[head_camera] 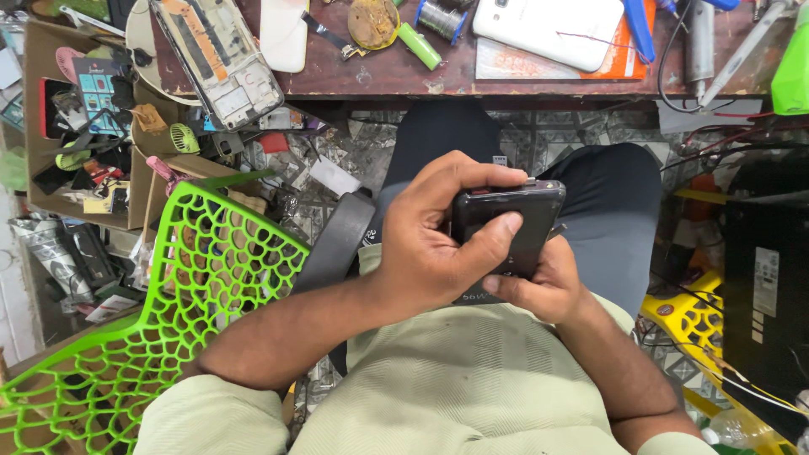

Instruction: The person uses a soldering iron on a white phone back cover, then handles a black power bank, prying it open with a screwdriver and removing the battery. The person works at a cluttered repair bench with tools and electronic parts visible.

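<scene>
The black phone (506, 227) clasped between the left hand (430, 244) and the right hand (539, 286) looks like glossy glass or plastic, catching a soft sheen. Beneath the grip, the trousers (615, 211) are dark matt cloth and the shirt (472, 388) is pale ribbed cloth. Left of the grip, the green chair (168, 295) is smooth, shiny plastic lattice. Beyond the grip, the table (404, 76) is worn, scuffed reddish wood, bearing a white phone (548, 29) of smooth glossy plastic.
</scene>
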`<state>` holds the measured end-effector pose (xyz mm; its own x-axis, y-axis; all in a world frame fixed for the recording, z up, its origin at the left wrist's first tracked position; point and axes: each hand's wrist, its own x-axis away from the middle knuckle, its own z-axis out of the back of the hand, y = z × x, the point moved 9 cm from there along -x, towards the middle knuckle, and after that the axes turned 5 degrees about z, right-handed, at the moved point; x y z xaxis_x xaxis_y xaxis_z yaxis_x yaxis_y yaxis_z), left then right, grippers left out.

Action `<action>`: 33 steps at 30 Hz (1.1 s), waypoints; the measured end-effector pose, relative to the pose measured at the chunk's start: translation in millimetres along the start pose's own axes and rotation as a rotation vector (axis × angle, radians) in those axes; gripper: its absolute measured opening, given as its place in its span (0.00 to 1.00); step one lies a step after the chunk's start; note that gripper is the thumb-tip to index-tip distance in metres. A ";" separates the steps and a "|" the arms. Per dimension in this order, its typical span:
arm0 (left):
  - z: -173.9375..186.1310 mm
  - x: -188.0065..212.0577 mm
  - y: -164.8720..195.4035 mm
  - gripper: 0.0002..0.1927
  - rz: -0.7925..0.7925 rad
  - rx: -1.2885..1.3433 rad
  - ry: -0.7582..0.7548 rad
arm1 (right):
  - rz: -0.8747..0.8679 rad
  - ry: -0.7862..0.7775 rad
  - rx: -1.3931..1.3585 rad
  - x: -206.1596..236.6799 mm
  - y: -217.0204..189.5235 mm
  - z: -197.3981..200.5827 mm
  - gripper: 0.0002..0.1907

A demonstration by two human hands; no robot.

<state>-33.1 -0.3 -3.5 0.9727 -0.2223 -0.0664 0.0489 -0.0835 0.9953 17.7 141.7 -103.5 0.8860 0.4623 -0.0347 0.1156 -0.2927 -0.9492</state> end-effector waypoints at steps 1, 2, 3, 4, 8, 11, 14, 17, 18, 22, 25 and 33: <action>0.8 0.0 1.8 0.12 -0.013 -0.006 0.011 | 0.017 -0.001 0.016 1.6 0.3 0.4 0.28; 1.5 0.2 2.2 0.12 -0.008 -0.003 0.021 | 0.021 0.002 0.020 3.0 1.9 0.7 0.27; 2.1 0.0 2.6 0.12 -0.003 0.001 0.031 | 0.023 0.005 0.023 4.5 3.5 1.2 0.27; 2.7 -0.3 1.3 0.13 0.023 0.012 0.041 | 0.025 0.008 0.024 5.6 5.0 1.5 0.26; 4.6 -2.8 -0.9 0.15 0.060 -0.069 0.070 | -0.018 0.031 0.011 7.1 10.8 4.2 0.23; 2.4 -3.7 -3.2 0.18 0.047 0.086 0.020 | -0.015 0.041 0.020 6.3 7.7 3.3 0.23; 3.8 -3.5 -10.9 0.15 0.066 0.047 0.030 | -0.035 0.070 0.025 5.7 5.2 0.3 0.25; 3.6 -4.0 -21.8 0.13 0.111 0.121 0.057 | -0.045 0.095 -0.001 3.6 3.2 -3.9 0.26; 3.4 -4.1 -25.6 0.13 0.130 0.142 0.069 | -0.064 0.097 -0.024 3.2 4.3 -5.4 0.26; 4.6 -5.5 -40.1 0.15 0.208 0.173 0.091 | -0.166 0.122 -0.091 3.7 12.5 -5.4 0.25; 3.2 -6.3 -51.2 0.16 0.257 0.330 0.082 | -0.253 0.136 -0.046 7.1 21.6 0.4 0.25; 3.9 -12.2 -67.2 0.23 0.296 0.607 0.097 | -0.219 0.220 -0.407 2.6 26.1 6.6 0.31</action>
<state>-49.1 4.2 -69.8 0.9429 -0.2336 0.2375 -0.3307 -0.5694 0.7526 20.1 140.7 -130.4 0.8898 0.3752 0.2596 0.4359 -0.5312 -0.7265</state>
